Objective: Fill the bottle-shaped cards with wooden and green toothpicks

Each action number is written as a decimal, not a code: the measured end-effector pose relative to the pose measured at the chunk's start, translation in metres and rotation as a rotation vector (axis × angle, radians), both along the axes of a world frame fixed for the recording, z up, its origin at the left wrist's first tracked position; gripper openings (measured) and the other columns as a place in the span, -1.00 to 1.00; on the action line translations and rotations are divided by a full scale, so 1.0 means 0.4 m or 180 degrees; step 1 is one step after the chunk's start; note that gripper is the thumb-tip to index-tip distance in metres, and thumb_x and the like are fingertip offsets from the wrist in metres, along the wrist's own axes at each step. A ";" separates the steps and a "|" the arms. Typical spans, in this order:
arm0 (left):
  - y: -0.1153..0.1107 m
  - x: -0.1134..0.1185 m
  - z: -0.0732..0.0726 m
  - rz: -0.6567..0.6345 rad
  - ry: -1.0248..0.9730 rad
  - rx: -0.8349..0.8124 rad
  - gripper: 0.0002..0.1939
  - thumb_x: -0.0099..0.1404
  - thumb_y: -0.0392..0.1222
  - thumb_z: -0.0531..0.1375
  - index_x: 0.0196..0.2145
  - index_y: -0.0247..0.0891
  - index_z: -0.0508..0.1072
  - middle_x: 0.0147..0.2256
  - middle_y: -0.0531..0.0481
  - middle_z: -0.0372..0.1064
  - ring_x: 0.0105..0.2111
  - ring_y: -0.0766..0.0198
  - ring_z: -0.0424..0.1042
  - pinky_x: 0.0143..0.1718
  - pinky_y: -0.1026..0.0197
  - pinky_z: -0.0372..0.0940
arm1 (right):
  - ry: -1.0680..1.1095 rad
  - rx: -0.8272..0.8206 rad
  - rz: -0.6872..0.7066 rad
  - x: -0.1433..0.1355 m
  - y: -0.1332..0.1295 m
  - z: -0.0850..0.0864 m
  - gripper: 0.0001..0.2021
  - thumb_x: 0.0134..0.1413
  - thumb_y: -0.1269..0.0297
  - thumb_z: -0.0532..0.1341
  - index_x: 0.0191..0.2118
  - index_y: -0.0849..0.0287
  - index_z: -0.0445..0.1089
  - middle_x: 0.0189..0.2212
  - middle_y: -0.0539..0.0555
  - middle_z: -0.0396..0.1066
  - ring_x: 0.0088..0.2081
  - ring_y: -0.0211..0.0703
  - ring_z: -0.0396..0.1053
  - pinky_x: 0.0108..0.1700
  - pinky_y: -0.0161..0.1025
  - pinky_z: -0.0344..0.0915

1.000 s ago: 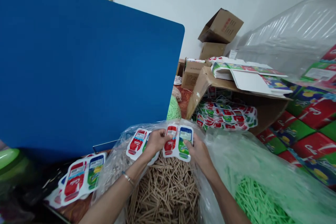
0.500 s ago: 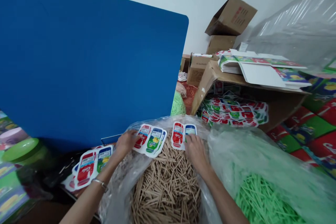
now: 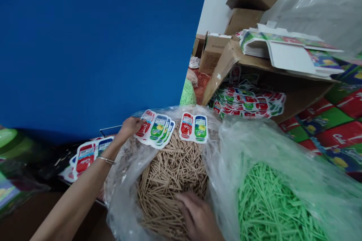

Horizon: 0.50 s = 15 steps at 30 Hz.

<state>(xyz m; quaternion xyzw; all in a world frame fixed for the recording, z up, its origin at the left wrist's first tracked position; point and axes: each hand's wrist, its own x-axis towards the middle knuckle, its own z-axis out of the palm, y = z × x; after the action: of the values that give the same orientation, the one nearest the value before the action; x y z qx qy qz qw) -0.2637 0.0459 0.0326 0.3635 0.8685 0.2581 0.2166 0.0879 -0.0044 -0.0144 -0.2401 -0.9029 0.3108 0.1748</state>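
My left hand (image 3: 131,126) holds the left edge of a small fanned stack of printed cards (image 3: 158,129), red and green with white borders, above the open bag. A separate two-bottle card (image 3: 194,127) lies on brown paper sticks (image 3: 161,180) near the bag's far rim, with no hand on it. My right hand (image 3: 195,211) is down at the near side of the sticks, its fingers bent and touching them. Whether it grips any sticks cannot be made out, as it is blurred.
Green sticks fill a plastic bag (image 3: 283,211) at the right. Behind stands a carton (image 3: 223,67) of cards. A blue panel (image 3: 98,45) covers the back left. More cards (image 3: 86,156) lie at the left.
My right hand has left the separate card and moved down to the brown sticks. The stack at my left hand now shows more fanned edges. The view has shifted downward.
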 end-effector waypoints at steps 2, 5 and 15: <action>-0.012 0.009 0.014 0.0023 0.0064 0.0160 -0.79 0.30 -0.13 0.17 -0.15 -0.28 0.42 -0.13 -0.06 0.41 -0.17 0.16 0.43 -0.17 0.02 0.34 | -0.0004 0.0286 0.0009 -0.015 -0.047 -0.055 -0.67 0.05 0.56 0.05 -0.15 0.07 0.41 -0.29 0.00 0.49 -0.23 -0.18 0.42 -0.13 -0.32 0.35; -0.043 0.028 0.029 0.0095 -0.0033 0.0521 -0.87 0.26 -0.17 0.20 -0.34 -0.30 0.45 -0.25 -0.03 0.43 -0.20 0.17 0.42 -0.18 0.06 0.31 | -0.0161 0.1060 -0.0210 -0.060 -0.085 -0.121 -0.66 -0.02 0.58 0.10 -0.14 0.12 0.40 -0.30 0.04 0.49 -0.23 -0.09 0.42 -0.09 -0.22 0.36; -0.259 0.127 0.044 0.0816 -0.1904 0.1769 -0.66 0.00 -0.01 0.29 -0.28 -0.24 0.45 -0.48 0.02 0.54 -0.51 0.15 0.51 -0.49 0.19 0.39 | -0.0531 0.1126 -0.0738 -0.093 -0.164 -0.240 -0.56 -0.06 0.65 0.04 -0.05 0.29 0.42 -0.09 0.31 0.47 -0.02 0.17 0.41 -0.08 0.07 0.45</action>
<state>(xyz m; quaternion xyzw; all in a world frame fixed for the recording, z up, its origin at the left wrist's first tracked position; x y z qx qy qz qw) -0.2130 -0.0575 0.0504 0.2063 0.7031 0.6012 0.3189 0.0506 -0.0699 -0.1106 -0.3327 -0.9211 0.1045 0.1734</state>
